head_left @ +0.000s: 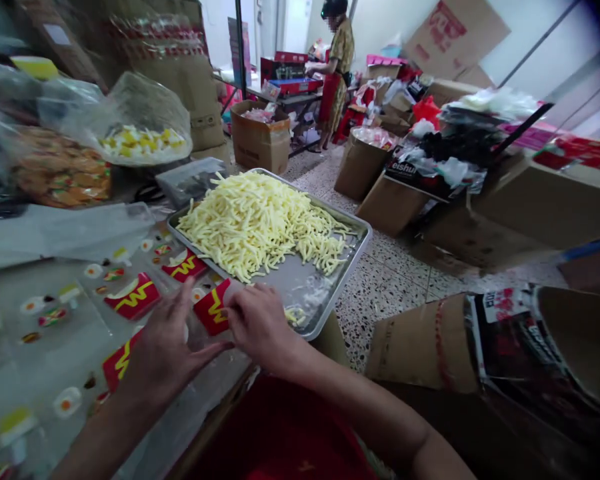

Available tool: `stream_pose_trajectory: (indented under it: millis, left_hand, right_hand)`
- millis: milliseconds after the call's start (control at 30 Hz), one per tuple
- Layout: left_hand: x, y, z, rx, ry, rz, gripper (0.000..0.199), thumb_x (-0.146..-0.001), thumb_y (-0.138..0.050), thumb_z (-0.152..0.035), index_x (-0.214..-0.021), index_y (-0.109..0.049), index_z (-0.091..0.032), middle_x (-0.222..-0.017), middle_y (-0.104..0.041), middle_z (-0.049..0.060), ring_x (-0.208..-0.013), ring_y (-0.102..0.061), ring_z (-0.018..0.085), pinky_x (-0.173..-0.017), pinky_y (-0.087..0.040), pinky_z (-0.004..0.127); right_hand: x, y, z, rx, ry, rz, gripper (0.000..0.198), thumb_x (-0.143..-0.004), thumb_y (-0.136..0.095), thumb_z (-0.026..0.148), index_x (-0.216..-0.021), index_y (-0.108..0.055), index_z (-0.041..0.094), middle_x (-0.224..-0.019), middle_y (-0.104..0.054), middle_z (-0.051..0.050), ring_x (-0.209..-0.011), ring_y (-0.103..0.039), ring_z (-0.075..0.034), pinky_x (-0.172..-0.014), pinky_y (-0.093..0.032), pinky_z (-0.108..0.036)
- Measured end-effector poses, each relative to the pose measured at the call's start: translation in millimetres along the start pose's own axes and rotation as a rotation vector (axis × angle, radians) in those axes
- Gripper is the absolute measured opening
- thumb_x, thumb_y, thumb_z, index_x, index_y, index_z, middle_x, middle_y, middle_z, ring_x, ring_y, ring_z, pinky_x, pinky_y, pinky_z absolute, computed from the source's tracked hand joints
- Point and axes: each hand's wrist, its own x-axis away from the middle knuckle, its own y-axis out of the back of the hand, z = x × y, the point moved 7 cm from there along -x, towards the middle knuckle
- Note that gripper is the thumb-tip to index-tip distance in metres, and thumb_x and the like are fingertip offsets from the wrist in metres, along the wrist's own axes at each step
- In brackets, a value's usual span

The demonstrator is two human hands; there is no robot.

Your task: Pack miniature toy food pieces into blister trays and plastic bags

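Observation:
A red carton with a yellow zigzag mark (212, 308) is pinched at its right edge by my right hand (265, 327), whose fingers are closed. My left hand (163, 340) is at the carton's left, thumb stretched toward it and fingers apart. Whether it touches the carton I cannot tell. Just beyond my hands, a metal tray (353, 267) bears a heap of pale yellow, fry-shaped pieces (253, 220). More red cartons (134, 297) lie on the table, among clear bags with small toy foods such as a fried egg (67, 403).
Behind the table's left part stand a bag of brown pieces (60, 167) and a bag of yellow-and-white pieces (143, 143). Cardboard boxes (420, 343) crowd the speckled floor (395, 280) on the right. Another person (341, 60) stands at a far table.

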Motion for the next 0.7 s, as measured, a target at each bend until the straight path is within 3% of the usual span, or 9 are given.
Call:
stream_pose_trajectory:
  millis: [100,167,267,333,400,533,700]
  left_hand:
    - [-26.8,-18.6,-50.2,-0.037,-0.040,0.065,0.068,-0.084,-0.059,-0.024,-0.147,-0.036,-0.013,-0.130,-0.061,0.020,-0.118,-0.062,0.036,-0.099,-0.051,0.048]
    - [-43.6,-28.7,-65.5,-0.021,-0.007,0.103,0.066,-0.079,-0.062,-0.022,-0.142,-0.042,-0.012,-0.125,-0.064,0.019,-0.112,-0.065,0.035,-0.095,-0.054,0.045]
    - [-65.1,-36.8,-70.7,0.070,0.020,0.124,0.080,-0.072,-0.073,-0.027,-0.143,-0.040,-0.013,-0.135,-0.060,0.019,-0.121,-0.062,0.034,-0.100,-0.052,0.044]
    - [-77.4,-41.5,-71.1,0.121,0.039,0.138,0.083,-0.072,-0.074,-0.028,-0.145,-0.038,-0.016,-0.139,-0.059,0.017,-0.124,-0.061,0.033,-0.104,-0.050,0.044]
    - [-87.8,-47.8,-76.0,0.163,0.033,0.155,0.083,-0.072,-0.076,-0.031,-0.145,-0.038,-0.017,-0.139,-0.059,0.016,-0.125,-0.060,0.033,-0.105,-0.049,0.045]
    - [-99.4,-59.3,-90.7,0.201,-0.065,0.167,0.084,-0.073,-0.078,-0.031,-0.147,-0.038,-0.016,-0.142,-0.058,0.015,-0.127,-0.058,0.032,-0.108,-0.048,0.044]
    - [-101.9,-56.7,-78.5,0.192,-0.068,0.101,0.087,-0.071,-0.081,-0.030,-0.147,-0.039,-0.018,-0.141,-0.058,0.014,-0.126,-0.058,0.032,-0.108,-0.047,0.044]
  right_hand:
    - [13.1,12.9,-4.5,-0.022,0.054,0.040,0.008,-0.094,-0.058,0.026,-0.090,-0.065,0.026,-0.093,-0.073,-0.004,-0.088,-0.059,-0.024,-0.080,-0.037,-0.037]
    - [17.2,34.5,-27.9,-0.077,0.077,0.091,0.011,-0.096,-0.060,0.025,-0.090,-0.069,0.024,-0.090,-0.073,-0.003,-0.085,-0.060,-0.021,-0.079,-0.040,-0.035]
    - [11.7,93.5,-98.3,-0.041,-0.001,0.048,0.012,-0.097,-0.064,0.026,-0.093,-0.075,0.024,-0.090,-0.074,-0.002,-0.085,-0.060,-0.018,-0.077,-0.042,-0.031]
    - [1.0,135.3,-152.8,0.195,-0.125,-0.003,0.007,-0.090,-0.072,0.022,-0.091,-0.079,0.024,-0.092,-0.075,-0.004,-0.089,-0.058,-0.022,-0.077,-0.040,-0.033]
    - [-14.0,152.9,-190.8,0.365,-0.142,0.137,0.012,-0.082,-0.079,0.018,-0.092,-0.081,0.024,-0.092,-0.075,-0.005,-0.090,-0.057,-0.024,-0.077,-0.040,-0.034]
    - [-37.9,147.6,-224.6,0.528,-0.132,0.411,0.025,-0.069,-0.090,0.027,-0.093,-0.083,0.025,-0.089,-0.075,-0.006,-0.092,-0.059,-0.026,-0.075,-0.039,-0.035]
    - [-42.4,126.5,-234.5,0.465,-0.210,0.465,0.025,-0.067,-0.090,0.031,-0.091,-0.083,0.026,-0.077,-0.073,-0.003,-0.075,-0.060,-0.020,-0.066,-0.037,-0.031]
